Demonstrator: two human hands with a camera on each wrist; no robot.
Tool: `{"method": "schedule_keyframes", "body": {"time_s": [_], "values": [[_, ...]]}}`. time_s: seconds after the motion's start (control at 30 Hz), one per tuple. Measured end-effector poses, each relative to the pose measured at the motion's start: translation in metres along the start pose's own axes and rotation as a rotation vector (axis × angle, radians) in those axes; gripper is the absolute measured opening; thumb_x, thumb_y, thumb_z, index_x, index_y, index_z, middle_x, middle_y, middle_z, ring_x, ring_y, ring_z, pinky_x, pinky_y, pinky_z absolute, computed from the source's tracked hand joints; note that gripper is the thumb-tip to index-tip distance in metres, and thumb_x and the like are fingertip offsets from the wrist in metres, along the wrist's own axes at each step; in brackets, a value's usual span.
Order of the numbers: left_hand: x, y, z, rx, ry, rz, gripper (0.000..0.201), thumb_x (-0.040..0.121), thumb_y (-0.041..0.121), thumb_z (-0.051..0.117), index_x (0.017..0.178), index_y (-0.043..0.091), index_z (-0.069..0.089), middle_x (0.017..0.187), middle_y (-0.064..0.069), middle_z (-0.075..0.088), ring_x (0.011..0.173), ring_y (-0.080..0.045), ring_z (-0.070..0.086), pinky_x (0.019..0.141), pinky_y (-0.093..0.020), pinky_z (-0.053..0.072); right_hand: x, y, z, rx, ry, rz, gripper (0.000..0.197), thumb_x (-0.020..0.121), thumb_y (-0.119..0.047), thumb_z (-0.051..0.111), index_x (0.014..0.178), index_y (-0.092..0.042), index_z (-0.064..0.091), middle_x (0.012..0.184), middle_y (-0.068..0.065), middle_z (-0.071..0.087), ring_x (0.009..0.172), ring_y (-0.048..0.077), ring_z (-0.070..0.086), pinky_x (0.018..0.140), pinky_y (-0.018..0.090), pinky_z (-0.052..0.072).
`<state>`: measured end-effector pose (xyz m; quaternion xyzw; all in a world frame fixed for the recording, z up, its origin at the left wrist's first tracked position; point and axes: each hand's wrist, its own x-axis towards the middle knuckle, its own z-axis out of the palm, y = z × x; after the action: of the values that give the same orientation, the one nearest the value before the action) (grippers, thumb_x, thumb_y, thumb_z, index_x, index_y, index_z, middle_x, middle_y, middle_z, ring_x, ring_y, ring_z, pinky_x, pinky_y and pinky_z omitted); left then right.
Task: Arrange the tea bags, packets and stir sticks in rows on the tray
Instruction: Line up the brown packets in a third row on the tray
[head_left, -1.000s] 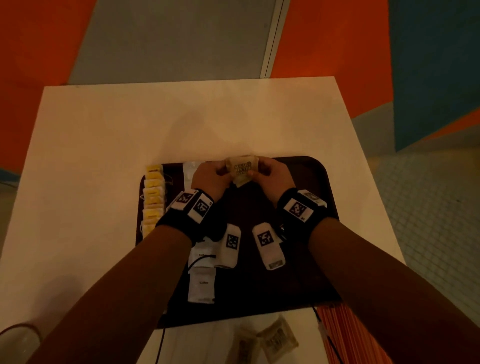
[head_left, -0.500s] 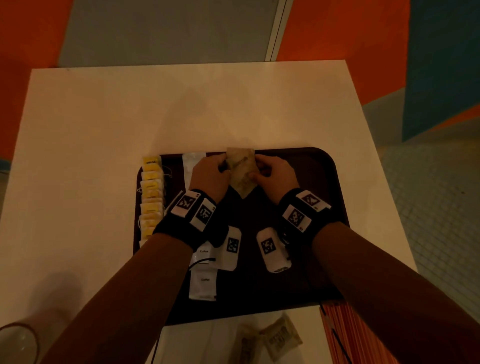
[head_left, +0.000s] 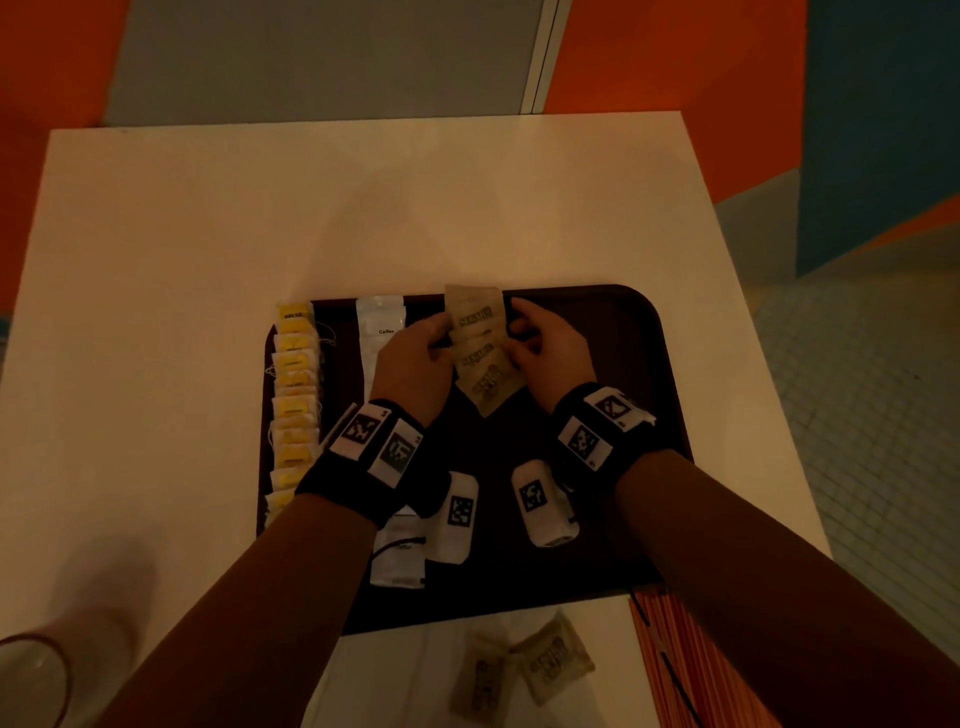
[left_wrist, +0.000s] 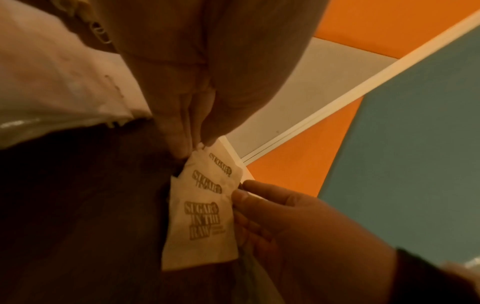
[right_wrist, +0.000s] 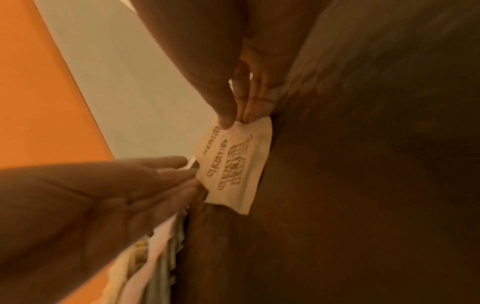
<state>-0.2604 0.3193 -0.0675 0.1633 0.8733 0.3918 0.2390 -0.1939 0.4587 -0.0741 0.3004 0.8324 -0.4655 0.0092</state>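
Three brown sugar packets (head_left: 480, 345) (left_wrist: 202, 222) (right_wrist: 233, 170) lie fanned in an overlapping line on the far middle of the dark tray (head_left: 623, 364). My left hand (head_left: 441, 338) (left_wrist: 194, 146) pinches their left edge between thumb and fingers. My right hand (head_left: 514, 338) (right_wrist: 233, 121) pinches the right edge the same way. A column of yellow tea bags (head_left: 293, 395) runs down the tray's left side. White coffee packets (head_left: 382, 325) form a column beside it, partly hidden by my left arm. Orange stir sticks (head_left: 675, 670) lie on the table at the near right.
Two more sugar packets (head_left: 524, 670) lie loose on the white table (head_left: 363, 208) in front of the tray. A glass (head_left: 26, 680) stands at the near left corner. The tray's right half is bare. Past the right table edge is tiled floor.
The bunch of sugar packets held between both hands has been spread into an overlapping line reaching the tray's far edge. Both hands stayed at its sides.
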Motion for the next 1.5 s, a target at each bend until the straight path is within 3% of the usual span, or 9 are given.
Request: {"method": "schedule_keyframes", "body": {"time_s": [0.1,0.27,0.5,0.6,0.77,0.97,1.17,1.3,1.5], "values": [[0.006,0.006,-0.001,0.044,-0.001,0.021,0.041,0.091,0.007,0.044,0.130,0.016,0.048,0.113,0.007,0.054,0.103,-0.009,0.051,0.073,-0.007,0.033,0.006,-0.004,0.000,-0.022,0.001,-0.002,0.045,0.088,-0.018,0.058,0.131,-0.017,0.048,0.113,0.006,0.063,0.089,0.008,0.054,0.081,0.020,0.044],[0.016,0.002,0.003,0.103,-0.082,-0.007,0.044,0.094,0.015,0.039,0.138,0.017,0.037,0.129,-0.008,0.055,0.111,-0.022,0.054,0.087,-0.028,0.045,0.006,-0.007,0.005,-0.012,-0.028,-0.015,0.041,0.086,-0.012,0.059,0.126,-0.021,0.054,0.111,0.004,0.065,0.087,0.011,0.058,0.081,0.024,0.050],[0.004,-0.007,0.000,0.077,-0.102,-0.028,0.044,0.093,0.011,0.040,0.137,0.015,0.039,0.132,-0.008,0.052,0.116,-0.021,0.051,0.086,-0.021,0.039,0.002,0.005,0.006,0.000,0.001,0.064,0.036,0.084,-0.013,0.063,0.119,-0.013,0.057,0.100,0.010,0.065,0.083,0.012,0.056,0.081,0.029,0.052],[-0.001,-0.009,-0.003,0.059,-0.109,-0.058,0.044,0.092,0.009,0.040,0.135,0.013,0.042,0.134,-0.008,0.051,0.119,-0.021,0.050,0.097,-0.031,0.043,0.000,0.007,0.004,0.039,0.037,0.042,0.039,0.085,-0.012,0.061,0.123,-0.014,0.055,0.108,0.008,0.063,0.091,0.016,0.059,0.089,0.035,0.052],[-0.011,-0.002,-0.002,-0.037,-0.098,0.008,0.041,0.089,0.004,0.038,0.126,0.016,0.052,0.122,-0.004,0.059,0.108,-0.017,0.056,0.081,-0.023,0.043,-0.003,0.005,0.004,-0.059,-0.045,-0.092,0.038,0.088,-0.003,0.054,0.124,-0.014,0.056,0.113,0.015,0.061,0.104,0.024,0.058,0.090,0.021,0.042],[-0.022,0.003,-0.005,-0.087,-0.066,0.000,0.042,0.089,0.001,0.039,0.124,0.018,0.053,0.119,-0.003,0.061,0.108,-0.015,0.055,0.084,-0.022,0.041,-0.004,0.004,0.001,-0.074,-0.058,-0.037,0.039,0.088,-0.007,0.051,0.125,-0.019,0.055,0.104,0.008,0.066,0.094,0.015,0.060,0.074,0.009,0.038],[-0.020,0.006,-0.007,-0.156,-0.093,-0.081,0.039,0.090,0.003,0.040,0.126,0.014,0.050,0.125,-0.005,0.058,0.115,-0.018,0.054,0.094,-0.031,0.046,-0.008,0.000,-0.001,-0.165,-0.104,-0.022,0.032,0.090,-0.010,0.048,0.118,-0.017,0.061,0.115,0.011,0.064,0.102,0.020,0.061,0.074,0.012,0.040],[-0.019,0.010,-0.010,-0.073,-0.073,-0.104,0.040,0.092,0.003,0.039,0.131,0.010,0.045,0.131,-0.009,0.052,0.121,-0.023,0.048,0.091,-0.024,0.037,-0.014,0.001,-0.004,-0.140,-0.104,0.016,0.029,0.086,-0.010,0.051,0.111,-0.016,0.064,0.114,0.007,0.063,0.102,0.017,0.059,0.080,0.016,0.042],[-0.010,0.012,-0.007,-0.240,-0.053,-0.162,0.040,0.094,0.006,0.038,0.134,0.008,0.039,0.133,-0.008,0.050,0.118,-0.017,0.048,0.091,-0.024,0.040,-0.009,-0.006,0.000,-0.013,-0.135,0.001,0.044,0.087,-0.003,0.048,0.129,-0.015,0.051,0.126,0.007,0.058,0.111,0.017,0.057,0.084,0.012,0.040]]}}
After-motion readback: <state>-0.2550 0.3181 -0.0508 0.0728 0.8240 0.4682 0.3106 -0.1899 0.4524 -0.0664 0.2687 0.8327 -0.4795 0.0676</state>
